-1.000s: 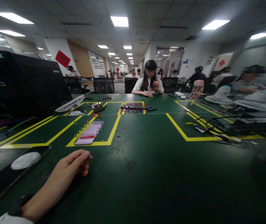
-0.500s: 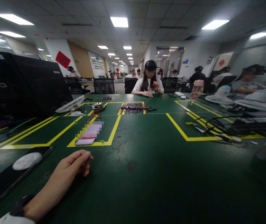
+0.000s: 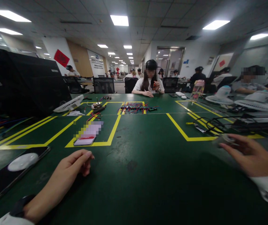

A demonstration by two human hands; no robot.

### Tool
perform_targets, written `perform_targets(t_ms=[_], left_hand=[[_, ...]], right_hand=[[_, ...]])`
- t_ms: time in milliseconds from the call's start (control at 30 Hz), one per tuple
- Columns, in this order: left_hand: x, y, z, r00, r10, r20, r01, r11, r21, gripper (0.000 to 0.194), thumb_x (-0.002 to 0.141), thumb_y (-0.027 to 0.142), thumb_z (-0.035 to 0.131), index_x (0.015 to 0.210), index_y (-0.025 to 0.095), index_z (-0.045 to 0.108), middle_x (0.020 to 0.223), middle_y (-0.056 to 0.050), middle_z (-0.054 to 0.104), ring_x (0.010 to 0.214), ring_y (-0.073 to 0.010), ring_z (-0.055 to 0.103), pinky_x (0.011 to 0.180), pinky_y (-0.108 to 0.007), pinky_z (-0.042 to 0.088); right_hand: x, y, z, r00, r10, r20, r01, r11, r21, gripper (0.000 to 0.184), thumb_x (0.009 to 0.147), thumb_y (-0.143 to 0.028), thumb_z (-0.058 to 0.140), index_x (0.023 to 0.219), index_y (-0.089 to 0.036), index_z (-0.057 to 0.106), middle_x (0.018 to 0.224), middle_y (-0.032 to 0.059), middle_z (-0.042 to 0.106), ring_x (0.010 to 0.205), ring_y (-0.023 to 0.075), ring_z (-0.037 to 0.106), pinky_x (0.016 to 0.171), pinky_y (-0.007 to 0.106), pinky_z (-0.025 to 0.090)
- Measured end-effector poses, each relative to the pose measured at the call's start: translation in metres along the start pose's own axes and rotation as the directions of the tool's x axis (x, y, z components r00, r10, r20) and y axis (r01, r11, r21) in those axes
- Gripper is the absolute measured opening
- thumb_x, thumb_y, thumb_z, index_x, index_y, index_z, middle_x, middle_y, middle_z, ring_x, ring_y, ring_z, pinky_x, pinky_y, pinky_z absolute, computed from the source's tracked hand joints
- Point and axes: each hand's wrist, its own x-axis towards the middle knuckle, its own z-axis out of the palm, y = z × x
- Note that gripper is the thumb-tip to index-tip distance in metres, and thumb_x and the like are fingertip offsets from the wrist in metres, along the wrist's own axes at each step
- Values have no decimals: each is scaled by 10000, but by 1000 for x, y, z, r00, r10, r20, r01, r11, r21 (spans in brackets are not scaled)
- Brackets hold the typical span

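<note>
My left hand (image 3: 76, 164) rests on the green table with its fingers loosely curled and the thumb against the index finger; nothing shows in it. A dark phone with a white oval case (image 3: 23, 162) on top lies to its left. Beyond the hand, another phone (image 3: 85, 140) lies inside yellow tape lines. Over the table at the right, my right hand (image 3: 253, 154) grips a small grey rounded object (image 3: 222, 140) between thumb and fingers. Blur hides its exact kind. Black cables (image 3: 215, 123) lie just past that hand.
A big black computer case (image 3: 23, 84) stands at the left. Small circuit boards with red and blue wires (image 3: 136, 108) sit mid-table, with a motor-like part (image 3: 97, 105) to their left. White fans (image 3: 253, 103) and a pink-lidded bottle (image 3: 198, 90) stand right. A person (image 3: 151, 78) sits opposite.
My right hand has come in from the right edge, bringing the grey object leftward over the table. My left hand stays in place. The view has shifted slightly.
</note>
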Motion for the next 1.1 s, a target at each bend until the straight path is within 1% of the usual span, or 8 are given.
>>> perform_targets(t_ms=[167, 300, 433, 567, 700, 833, 1000, 1100], left_hand=[[-2, 0, -2, 1000, -11, -6, 11, 1000, -2, 391, 848, 604, 596, 843, 217, 656, 614, 34, 610, 570, -158, 597, 542, -262, 492], [-3, 1, -3, 1000, -5, -6, 5, 1000, -8, 378, 847, 597, 603, 834, 224, 662, 620, 33, 613, 576, -158, 602, 560, -262, 499], [-1, -3, -5, 1000, 8, 7, -8, 1000, -17, 373, 846, 597, 604, 836, 230, 669, 621, 37, 614, 575, -153, 600, 552, -256, 497], [-2, -2, -4, 1000, 2, 1, -2, 1000, -15, 373, 843, 592, 612, 835, 223, 672, 610, 38, 617, 566, -150, 596, 547, -257, 491], [-5, 6, 1, 999, -6, -36, 5, 1000, -21, 373, 832, 580, 624, 820, 212, 678, 592, 43, 613, 560, -149, 589, 538, -254, 481], [-6, 10, 2, 999, -16, -35, 17, 1000, 10, 397, 815, 603, 624, 819, 210, 681, 592, 41, 619, 552, -158, 593, 540, -263, 486], [-5, 6, -1, 1000, -16, -25, 16, 1000, -1, 368, 829, 585, 624, 842, 221, 672, 630, 41, 624, 586, -175, 613, 569, -278, 501], [-6, 6, -2, 999, -19, -29, 19, 1000, -4, 359, 833, 573, 622, 820, 220, 685, 629, 40, 625, 587, -169, 604, 572, -272, 501]], right_hand=[[-21, -141, 71, 900, -398, 175, 278, 837, 472, 360, 866, -347, 711, 1187, -214, 617, 1183, 77, 611, 1028, 169, 635, 830, 280, 605], [-30, -192, 96, 815, -522, 250, 283, 736, 615, 297, 859, -285, 717, 1124, -185, 630, 1109, 90, 612, 966, 151, 622, 780, 254, 594], [-33, -203, 105, 779, -517, 354, 189, 733, 654, 293, 852, -333, 724, 1086, -179, 638, 1089, 92, 594, 887, 134, 599, 697, 233, 565], [-28, -204, 104, 807, -434, 400, 90, 761, 643, 555, 768, -412, 803, 1223, -180, 587, 1072, 81, 607, 822, 121, 599, 675, 232, 537], [-11, -208, 96, 752, -524, 400, 195, 756, 625, 208, 923, -360, 630, 1016, -181, 680, 1041, 61, 624, 926, 128, 600, 806, 263, 509], [3, -215, 93, 668, -598, 442, 253, 742, 621, 191, 956, -313, 563, 938, -157, 671, 972, 62, 628, 929, 130, 580, 858, 274, 474], [8, -210, 92, 821, -403, 405, 106, 804, 585, 227, 953, -356, 555, 933, -149, 647, 949, 61, 609, 856, 124, 551, 764, 257, 460], [3, -193, 94, 809, -366, 460, 79, 843, 532, 228, 943, -361, 560, 941, -155, 657, 963, 65, 598, 864, 135, 540, 758, 270, 451]])
